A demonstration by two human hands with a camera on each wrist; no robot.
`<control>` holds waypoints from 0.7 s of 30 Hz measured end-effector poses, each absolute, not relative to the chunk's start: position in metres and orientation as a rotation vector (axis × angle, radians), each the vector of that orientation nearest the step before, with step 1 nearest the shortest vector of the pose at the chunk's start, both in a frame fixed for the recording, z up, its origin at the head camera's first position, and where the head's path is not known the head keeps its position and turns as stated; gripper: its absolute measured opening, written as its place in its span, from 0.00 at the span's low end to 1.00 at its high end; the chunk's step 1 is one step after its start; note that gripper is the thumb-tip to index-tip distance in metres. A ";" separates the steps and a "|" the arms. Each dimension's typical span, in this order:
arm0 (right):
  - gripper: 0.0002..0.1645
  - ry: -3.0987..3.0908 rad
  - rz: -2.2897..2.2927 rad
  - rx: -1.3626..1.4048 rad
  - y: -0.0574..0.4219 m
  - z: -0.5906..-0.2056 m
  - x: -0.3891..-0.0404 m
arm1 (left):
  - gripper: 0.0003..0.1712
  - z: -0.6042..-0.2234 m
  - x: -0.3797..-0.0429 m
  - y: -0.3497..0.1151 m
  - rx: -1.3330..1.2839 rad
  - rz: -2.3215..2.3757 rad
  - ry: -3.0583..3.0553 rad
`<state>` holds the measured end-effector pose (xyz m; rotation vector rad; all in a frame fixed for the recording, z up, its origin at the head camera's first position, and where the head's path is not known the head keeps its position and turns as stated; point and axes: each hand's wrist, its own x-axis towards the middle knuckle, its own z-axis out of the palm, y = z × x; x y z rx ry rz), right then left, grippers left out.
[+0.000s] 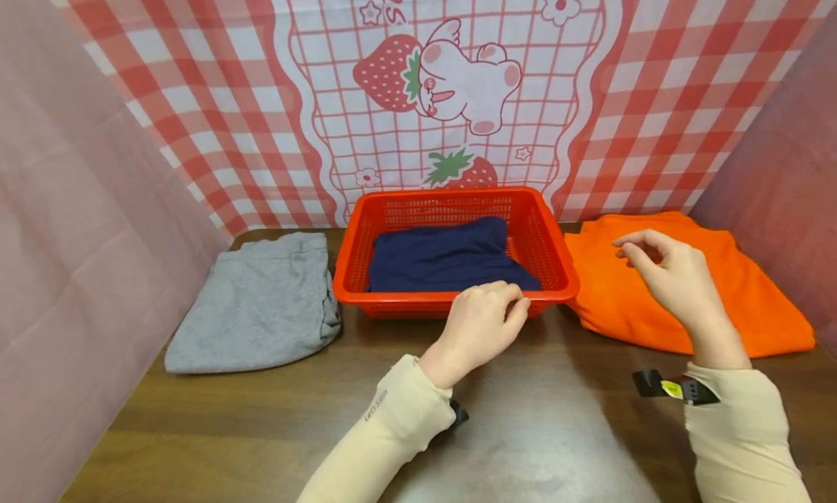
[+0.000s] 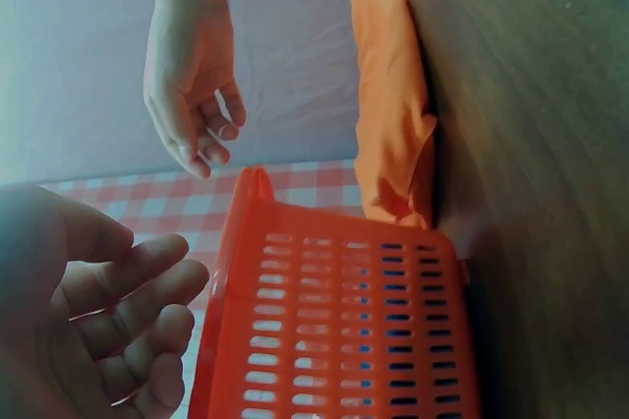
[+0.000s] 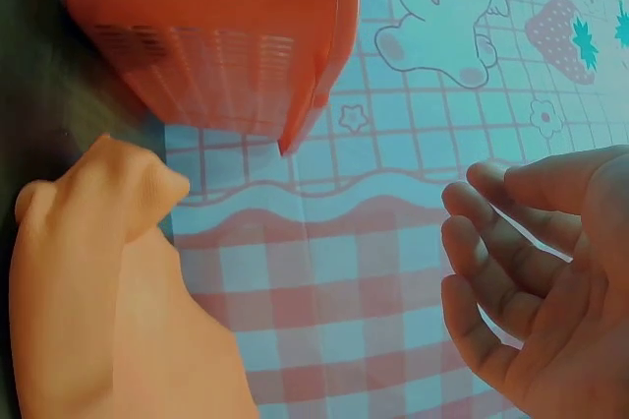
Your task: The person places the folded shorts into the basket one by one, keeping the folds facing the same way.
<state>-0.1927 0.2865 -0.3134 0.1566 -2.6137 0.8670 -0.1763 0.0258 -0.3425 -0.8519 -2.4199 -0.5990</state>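
Observation:
My left hand [image 1: 480,321] hovers over the front rim of a red plastic basket [image 1: 392,298]. Its fingers curl loosely around nothing, and in the left wrist view a gap shows between them and the basket wall [image 2: 334,311]. Inside the basket lies a folded navy cloth [image 1: 445,259]. To the right, my right hand [image 1: 680,278] is raised above a folded orange cloth [image 1: 752,299]. The right wrist view shows that hand's fingers [image 3: 482,262] relaxed, bent and holding nothing, apart from the orange cloth [image 3: 138,281] below.
A folded grey cloth [image 1: 255,307] lies on the brown wooden table [image 1: 261,430], left of the basket. Behind stands a red-and-white checked curtain [image 1: 216,89] with strawberry pictures. Pale pink fabric [image 1: 72,219] hangs along both sides.

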 end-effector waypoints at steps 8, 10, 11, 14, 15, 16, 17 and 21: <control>0.19 -2.643 0.848 0.136 0.297 -0.316 -0.187 | 0.09 -0.348 -0.171 0.036 -0.981 -0.527 -2.406; 0.19 -2.652 0.850 0.134 0.300 -0.316 -0.187 | 0.09 -0.349 -0.171 0.039 -1.010 -0.524 -2.409; 0.19 -2.653 0.850 0.137 0.301 -0.316 -0.187 | 0.09 -0.349 -0.170 0.040 -1.021 -0.522 -2.411; 0.19 -2.662 0.850 0.140 0.303 -0.316 -0.186 | 0.09 -0.353 -0.168 0.045 -1.035 -0.503 -2.421; 0.19 -2.661 0.847 0.141 0.304 -0.315 -0.186 | 0.09 -0.354 -0.167 0.047 -1.039 -0.496 -2.428; 0.19 -2.660 0.842 0.141 0.305 -0.315 -0.186 | 0.09 -0.356 -0.167 0.049 -1.041 -0.484 -2.434; 0.19 -2.658 0.840 0.139 0.305 -0.315 -0.186 | 0.09 -0.357 -0.166 0.050 -1.043 -0.470 -2.442; 0.20 -2.675 0.824 0.125 0.308 -0.315 -0.184 | 0.10 -0.363 -0.165 0.056 -1.051 -0.402 -2.479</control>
